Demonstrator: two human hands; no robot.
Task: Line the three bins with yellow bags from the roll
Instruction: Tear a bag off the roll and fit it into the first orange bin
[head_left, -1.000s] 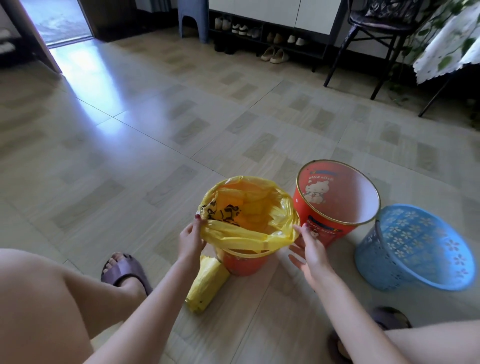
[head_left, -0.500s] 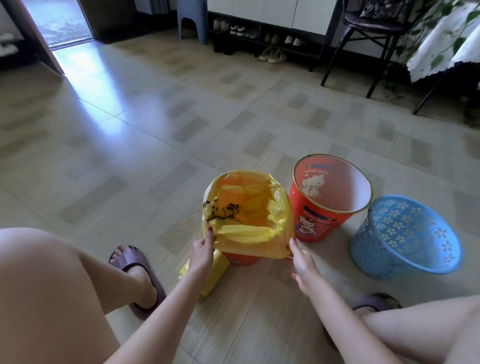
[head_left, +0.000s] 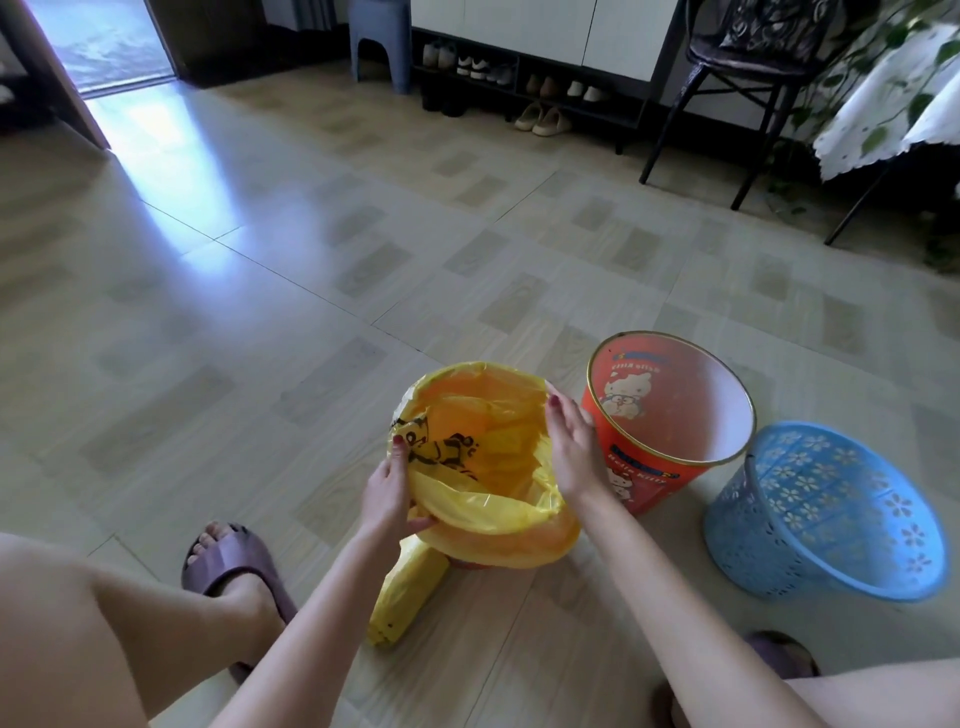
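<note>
A person's left hand (head_left: 387, 496) pinched the yellow bag (head_left: 483, 457) at the first bin's nine o'clock rim while the right hand (head_left: 569, 447), fingers straight, pressed it at three o'clock; the roll (head_left: 405, 597) lay on the floor at seven o'clock.

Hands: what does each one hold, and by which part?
Left hand pinches the yellow bag at its near rim edge; right hand rests flat on it.

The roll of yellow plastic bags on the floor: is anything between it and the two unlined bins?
Yes. The roll of yellow plastic bags lies behind the bin already lined with a yellow bag, which stands between it and the red cartoon-printed bin. The blue perforated plastic basket lies farther right.
</note>
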